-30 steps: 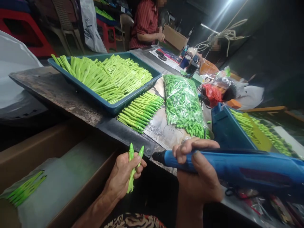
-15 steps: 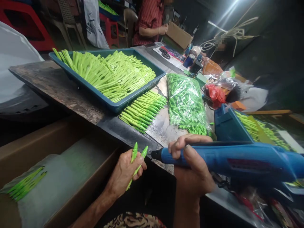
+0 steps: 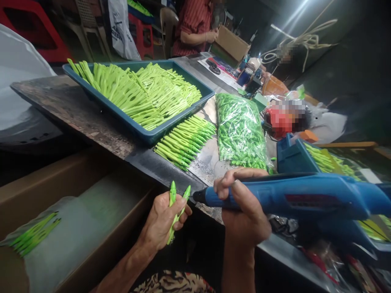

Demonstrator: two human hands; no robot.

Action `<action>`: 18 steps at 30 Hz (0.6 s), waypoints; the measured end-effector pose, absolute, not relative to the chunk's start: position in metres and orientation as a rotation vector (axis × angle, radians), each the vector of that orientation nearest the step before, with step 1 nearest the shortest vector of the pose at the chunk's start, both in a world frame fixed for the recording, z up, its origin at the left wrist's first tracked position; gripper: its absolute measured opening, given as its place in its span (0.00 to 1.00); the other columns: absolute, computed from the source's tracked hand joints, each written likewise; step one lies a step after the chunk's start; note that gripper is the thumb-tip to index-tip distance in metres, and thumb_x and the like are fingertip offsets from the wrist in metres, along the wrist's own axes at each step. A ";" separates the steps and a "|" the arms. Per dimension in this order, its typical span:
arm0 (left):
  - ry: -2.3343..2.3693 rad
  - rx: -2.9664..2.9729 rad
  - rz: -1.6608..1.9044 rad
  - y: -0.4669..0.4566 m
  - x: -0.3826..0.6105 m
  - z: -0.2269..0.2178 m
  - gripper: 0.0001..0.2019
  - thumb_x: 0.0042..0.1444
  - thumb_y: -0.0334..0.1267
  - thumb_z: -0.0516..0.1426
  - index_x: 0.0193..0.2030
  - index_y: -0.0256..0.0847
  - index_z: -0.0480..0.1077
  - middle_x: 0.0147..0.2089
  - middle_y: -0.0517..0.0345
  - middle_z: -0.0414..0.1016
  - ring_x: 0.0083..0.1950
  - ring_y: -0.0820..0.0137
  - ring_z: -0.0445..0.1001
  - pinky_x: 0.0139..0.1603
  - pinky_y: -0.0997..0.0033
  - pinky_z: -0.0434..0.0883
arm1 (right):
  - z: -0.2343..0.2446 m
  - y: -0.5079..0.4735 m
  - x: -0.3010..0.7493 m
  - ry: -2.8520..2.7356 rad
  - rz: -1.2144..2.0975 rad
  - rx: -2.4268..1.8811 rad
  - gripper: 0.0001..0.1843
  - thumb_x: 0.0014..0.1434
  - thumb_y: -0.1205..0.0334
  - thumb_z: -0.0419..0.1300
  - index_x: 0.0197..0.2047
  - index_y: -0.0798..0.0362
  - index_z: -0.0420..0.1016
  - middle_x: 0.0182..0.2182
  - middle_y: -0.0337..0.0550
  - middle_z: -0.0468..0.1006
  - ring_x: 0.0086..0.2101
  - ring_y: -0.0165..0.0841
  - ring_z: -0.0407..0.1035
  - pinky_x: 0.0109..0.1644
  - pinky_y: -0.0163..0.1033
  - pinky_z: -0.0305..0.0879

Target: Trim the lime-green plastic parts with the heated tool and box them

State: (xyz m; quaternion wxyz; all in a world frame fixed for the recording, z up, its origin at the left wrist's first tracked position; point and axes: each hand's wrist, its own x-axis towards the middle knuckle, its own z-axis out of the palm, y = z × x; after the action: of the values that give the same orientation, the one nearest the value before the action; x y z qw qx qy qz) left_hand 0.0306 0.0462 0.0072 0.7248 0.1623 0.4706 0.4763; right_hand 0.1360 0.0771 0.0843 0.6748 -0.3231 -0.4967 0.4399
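My left hand [image 3: 159,219] is closed around green pointed plastic sticks [image 3: 172,193], whose two tips stand up above the fingers, a little apart. In my right hand [image 3: 244,213] is a blue electric screwdriver [image 3: 299,197], lying nearly level with my fingers wrapped around its front part. Its black nose points left, and the thin bit reaches the right-hand stick just below the tip. Ahead of both hands, a row of similar sticks with darker green tips [image 3: 186,142] lies on the table [image 3: 146,162].
A blue tray [image 3: 143,137] heaped with light green sticks stands behind the row. Right of it lies a clear bag of small green parts [image 3: 240,126]. A blue bin [image 3: 293,156] holds more pieces. At lower left is a lined cardboard box [image 3: 91,232]. A person in red [image 3: 194,24] is farther back.
The screwdriver's body has risen slightly at its rear, with its bit still at the stick. My left hand stays almost in place, the sticks' lower ends shifting a little. The view moved slightly.
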 end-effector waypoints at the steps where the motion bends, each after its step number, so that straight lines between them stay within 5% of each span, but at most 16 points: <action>1: 1.039 0.352 1.053 0.046 0.031 0.007 0.19 0.39 0.47 0.65 0.25 0.35 0.62 0.21 0.58 0.69 0.18 0.81 0.59 0.15 0.83 0.50 | 0.084 0.077 0.136 -1.119 0.995 -0.727 0.05 0.52 0.68 0.60 0.34 0.54 0.69 0.25 0.36 0.68 0.21 0.26 0.62 0.28 0.36 0.59; 18: 1.081 0.345 1.040 0.047 0.031 0.010 0.18 0.37 0.44 0.64 0.24 0.36 0.61 0.21 0.59 0.69 0.18 0.80 0.59 0.16 0.82 0.49 | 0.084 0.081 0.136 -1.142 1.028 -0.762 0.06 0.51 0.67 0.61 0.33 0.53 0.68 0.23 0.35 0.69 0.20 0.27 0.61 0.28 0.37 0.59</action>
State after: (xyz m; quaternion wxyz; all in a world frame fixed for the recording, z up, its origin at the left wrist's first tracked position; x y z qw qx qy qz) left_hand 0.0311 0.0467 0.0102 0.7182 0.1559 0.4886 0.4704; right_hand 0.1361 0.0812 0.0835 0.6542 -0.3361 -0.5034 0.4535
